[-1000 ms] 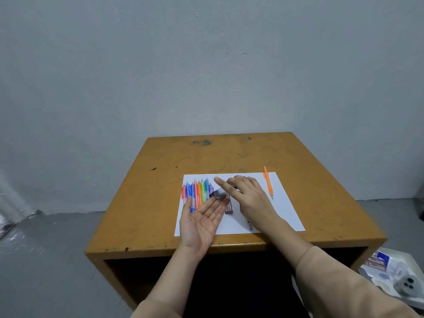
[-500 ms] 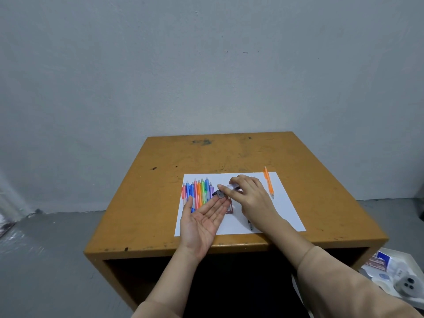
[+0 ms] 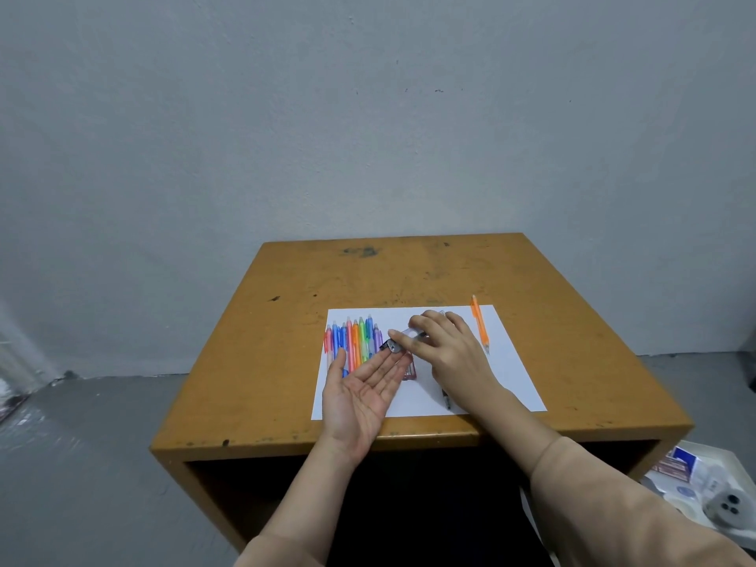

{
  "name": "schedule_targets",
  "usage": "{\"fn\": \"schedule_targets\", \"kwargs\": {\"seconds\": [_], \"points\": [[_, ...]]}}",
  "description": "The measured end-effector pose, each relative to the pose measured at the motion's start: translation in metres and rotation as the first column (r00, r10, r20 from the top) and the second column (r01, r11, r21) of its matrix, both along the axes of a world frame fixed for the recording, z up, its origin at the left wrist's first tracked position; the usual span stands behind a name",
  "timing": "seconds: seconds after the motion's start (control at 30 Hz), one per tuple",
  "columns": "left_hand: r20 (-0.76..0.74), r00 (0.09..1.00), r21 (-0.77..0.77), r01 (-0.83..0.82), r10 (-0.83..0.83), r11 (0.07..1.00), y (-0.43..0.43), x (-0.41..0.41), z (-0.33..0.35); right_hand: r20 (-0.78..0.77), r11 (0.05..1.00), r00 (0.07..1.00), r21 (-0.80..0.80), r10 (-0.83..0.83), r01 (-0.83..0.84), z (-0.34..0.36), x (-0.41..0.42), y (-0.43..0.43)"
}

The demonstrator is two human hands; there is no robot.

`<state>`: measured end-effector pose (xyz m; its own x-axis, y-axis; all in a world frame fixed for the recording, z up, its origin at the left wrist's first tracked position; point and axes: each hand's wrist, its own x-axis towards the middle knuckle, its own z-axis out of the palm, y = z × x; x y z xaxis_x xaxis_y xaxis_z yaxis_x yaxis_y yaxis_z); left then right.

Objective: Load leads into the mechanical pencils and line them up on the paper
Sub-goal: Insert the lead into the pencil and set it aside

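The table [image 3: 572,362] is mustard ochre, flecked with dark scuffs and a greenish-black smudge near its far edge. The paper [image 3: 511,378] is plain white. The row of pencils [image 3: 355,341] runs from left to right red, blue, blue, red-orange, orange, green, blue, purple, with pale caps. The lone pencil [image 3: 479,327] is bright orange. The lead case [image 3: 403,339] is clear with a dark grey end; the second case [image 3: 409,372] is red. The thin pencil [image 3: 446,399] near the paper's front edge is black. The sleeves [image 3: 613,505] are beige. The wall [image 3: 368,116] is pale blue-grey, the floor [image 3: 82,464] darker grey. The tray [image 3: 728,456] is white, holding a blue-and-white box [image 3: 685,458] and a grey disc [image 3: 730,511] with three dark spots
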<state>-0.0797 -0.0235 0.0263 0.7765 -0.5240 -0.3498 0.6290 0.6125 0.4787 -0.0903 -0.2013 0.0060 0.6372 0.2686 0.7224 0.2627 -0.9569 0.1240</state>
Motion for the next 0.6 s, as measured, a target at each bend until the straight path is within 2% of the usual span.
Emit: {"fn": "schedule_targets", "kwargs": {"seconds": [0.17, 0.3, 0.43, 0.6], "points": [[-0.005, 1.0, -0.003, -0.002, 0.002, 1.0, -0.0001, -0.0003, -0.0005, -0.022, 0.998, 0.999, 0.049, -0.031, 0.032, 0.0006, -0.0017, 0.0046], [-0.004, 1.0, -0.01, 0.008, -0.009, 1.0, 0.0005, 0.0005, -0.0007, -0.054, 1.0, 0.998, 0.009, -0.016, 0.017, 0.0001, -0.0012, 0.0001], [-0.003, 1.0, -0.012, 0.005, -0.005, 1.0, 0.0, 0.0007, -0.0021, -0.024, 0.998, 0.999, 0.053, -0.026, 0.028, 0.003, -0.0021, 0.0054], [-0.003, 1.0, -0.008, 0.024, -0.024, 1.0, 0.001, 0.0013, -0.0016, -0.04, 1.0, 0.999, 0.006, -0.001, 0.001, -0.0013, -0.0003, 0.0003]]}}
